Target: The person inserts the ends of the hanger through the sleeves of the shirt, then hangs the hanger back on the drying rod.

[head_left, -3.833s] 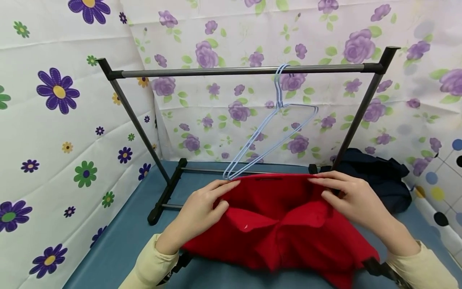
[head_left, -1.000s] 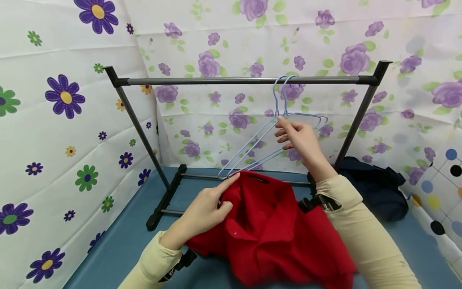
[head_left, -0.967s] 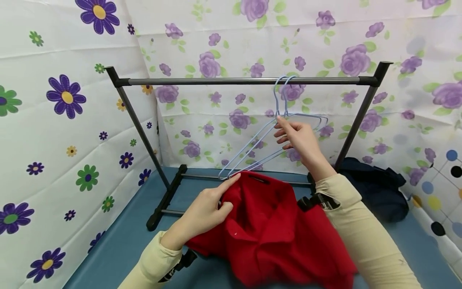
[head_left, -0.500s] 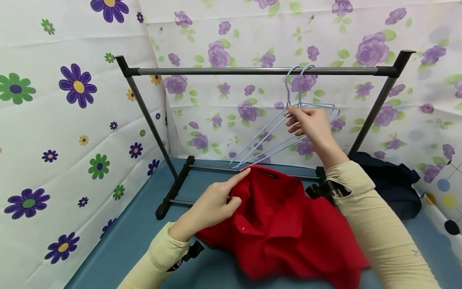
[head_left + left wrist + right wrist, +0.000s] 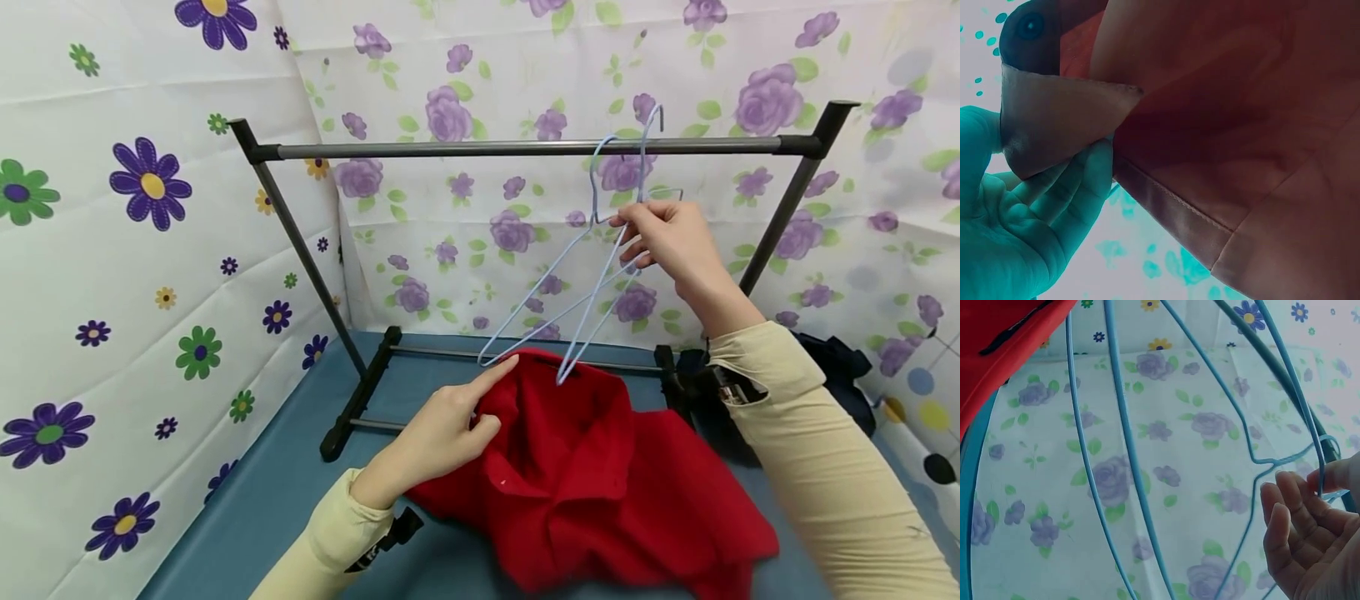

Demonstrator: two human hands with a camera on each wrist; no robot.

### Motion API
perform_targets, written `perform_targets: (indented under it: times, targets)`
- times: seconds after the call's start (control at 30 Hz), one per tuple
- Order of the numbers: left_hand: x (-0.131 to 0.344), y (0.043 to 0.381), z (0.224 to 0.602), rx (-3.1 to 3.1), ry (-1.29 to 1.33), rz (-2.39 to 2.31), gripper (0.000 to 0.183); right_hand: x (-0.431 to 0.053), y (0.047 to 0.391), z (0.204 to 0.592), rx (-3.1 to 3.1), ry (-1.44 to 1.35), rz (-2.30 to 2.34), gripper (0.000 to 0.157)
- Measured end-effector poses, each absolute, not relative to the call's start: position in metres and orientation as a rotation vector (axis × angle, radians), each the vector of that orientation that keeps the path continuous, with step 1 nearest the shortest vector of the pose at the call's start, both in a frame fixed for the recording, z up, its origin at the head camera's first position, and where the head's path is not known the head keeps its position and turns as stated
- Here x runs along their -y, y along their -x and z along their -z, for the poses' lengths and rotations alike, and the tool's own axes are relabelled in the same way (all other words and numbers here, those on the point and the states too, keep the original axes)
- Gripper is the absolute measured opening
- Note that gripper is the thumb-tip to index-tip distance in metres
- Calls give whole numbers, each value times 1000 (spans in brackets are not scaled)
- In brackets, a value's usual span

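A red shirt [image 5: 555, 467] lies bunched on the blue surface, its collar end toward the rack. My left hand [image 5: 435, 425] holds the collar's left side, index finger stretched along the edge; in the left wrist view thumb and fingers grip the folded collar [image 5: 1060, 112] by a dark button. My right hand [image 5: 678, 242] pinches a light blue wire hanger [image 5: 602, 279] just below its neck. The hook's tip stands above the rail, and its lower corner overlaps the shirt's neckline. A second blue hanger [image 5: 536, 288] hangs from the rail [image 5: 420, 150], left of the held one.
The dark metal rack stands on a blue surface [image 5: 247, 517], its left foot [image 5: 360, 396] beyond my left hand. A navy cloth item [image 5: 836, 358] lies behind my right forearm. Flower-patterned sheets [image 5: 450, 242] close off the back and left side.
Earlier both hands held the shirt; my right hand then went up to the hangers. Within the last half second it has lifted one hanger's hook off the rail and drawn it right. The left hand keeps the collar.
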State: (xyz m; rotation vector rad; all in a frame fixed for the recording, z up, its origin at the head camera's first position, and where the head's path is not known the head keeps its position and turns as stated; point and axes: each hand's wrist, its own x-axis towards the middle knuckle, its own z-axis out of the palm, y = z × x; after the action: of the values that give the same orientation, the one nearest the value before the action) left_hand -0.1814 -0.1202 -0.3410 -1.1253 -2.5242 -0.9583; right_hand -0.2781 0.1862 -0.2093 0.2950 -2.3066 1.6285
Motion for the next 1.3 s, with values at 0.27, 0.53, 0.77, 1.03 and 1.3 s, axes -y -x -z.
perform_targets:
  times: [0.27, 0.53, 0.77, 1.03, 1.3]
  targets:
    - [118, 183, 337, 2542, 1111, 971, 72, -212, 259, 204, 2510, -349, -1349, 47]
    - [115, 186, 339, 2506, 1119, 976, 73, -240, 246, 201, 2604, -317, -1188, 50]
    - [112, 185, 338, 2507, 1128, 978, 73, -250, 237, 200, 2628, -319, -1190, 52]
    - [112, 186, 336, 2493, 1133, 978, 73, -261, 224, 211, 2622, -284, -1075, 49]
    - [109, 189, 331, 2477, 1166, 961, 72, -284, 208, 231, 2637, -337, -1088, 44]
